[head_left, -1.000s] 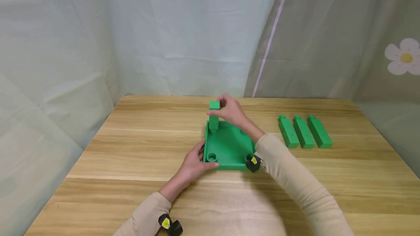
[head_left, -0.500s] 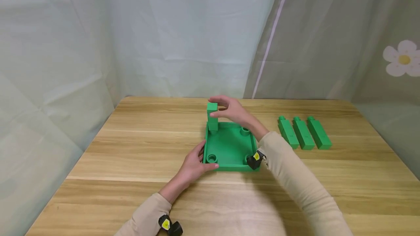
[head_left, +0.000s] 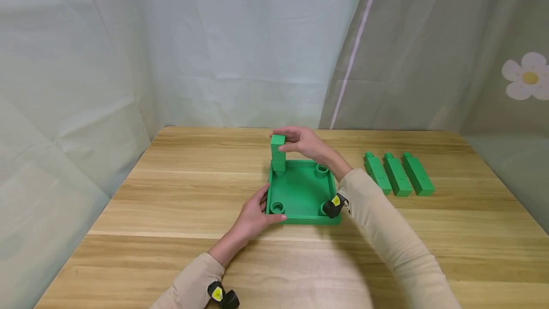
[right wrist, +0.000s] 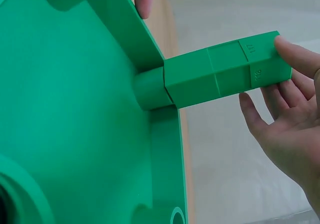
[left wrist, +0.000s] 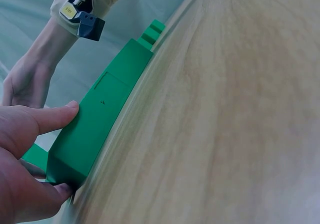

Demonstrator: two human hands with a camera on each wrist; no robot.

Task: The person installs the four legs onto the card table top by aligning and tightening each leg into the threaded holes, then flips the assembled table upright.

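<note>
A wooden table carries a green tray near its middle and three green blocks side by side toward the right edge.

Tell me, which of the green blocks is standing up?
The green block in the far left corner of the green tray, touched by the right hand, stands upright. The three other blocks lie flat in a row on the table, to the right.

Square green plastic tray cut off by right wrist frame edges; embossed marks on upright green rectangular block too blurred to read.
</note>
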